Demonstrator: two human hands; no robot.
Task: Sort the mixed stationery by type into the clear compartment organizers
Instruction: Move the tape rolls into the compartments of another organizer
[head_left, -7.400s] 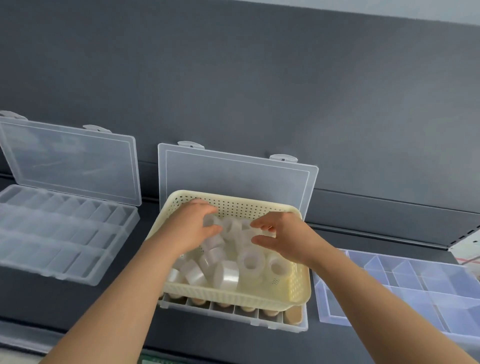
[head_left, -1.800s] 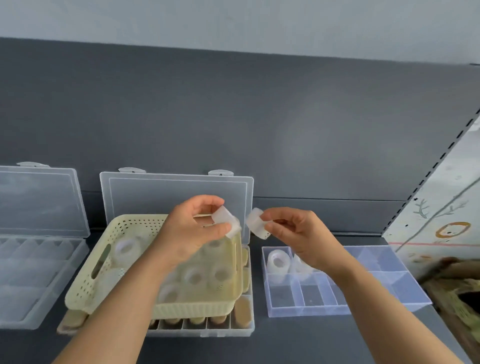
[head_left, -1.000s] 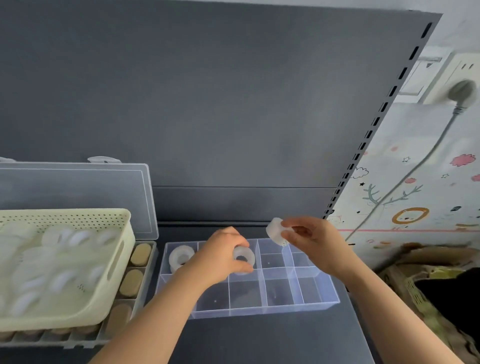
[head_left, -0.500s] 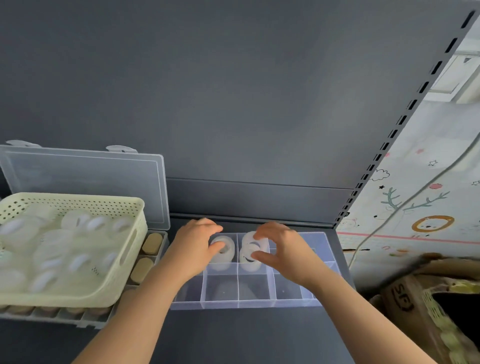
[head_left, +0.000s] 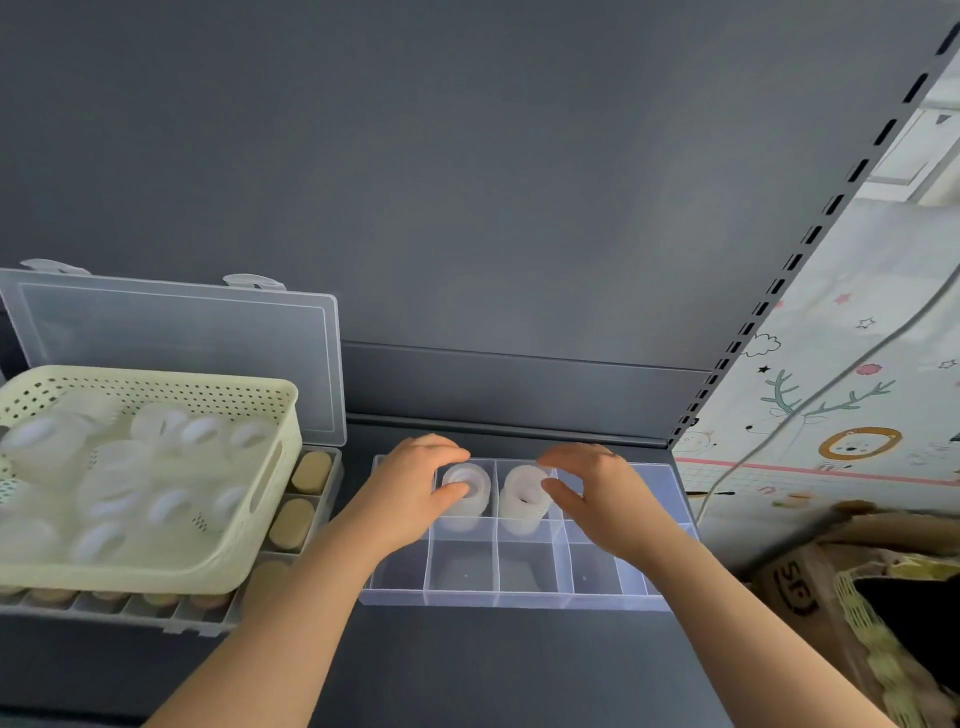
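Note:
A clear compartment organizer (head_left: 519, 601) lies on the dark shelf in front of me. One translucent tape roll (head_left: 470, 499) stands in a back compartment, and a stack of two rolls (head_left: 522, 501) fills the compartment to its right. My left hand (head_left: 405, 499) curls over the single roll, thumb on its front and fingers behind it. My right hand (head_left: 602, 499) hovers just right of the stack with spread, relaxed fingers, its thumb tip at the stack's edge. A cream perforated basket (head_left: 156, 571) at left holds several more tape rolls.
The basket sits on a second clear organizer (head_left: 197, 623) holding brown oval pieces (head_left: 306, 470), its lid (head_left: 171, 343) propped against the back wall. A slotted shelf upright (head_left: 779, 280) and a brown bag (head_left: 831, 571) bound the right side.
Both hands carried tape rolls from the basket to the organizer and lowered them into the back compartments. My right hand has since drawn off its roll.

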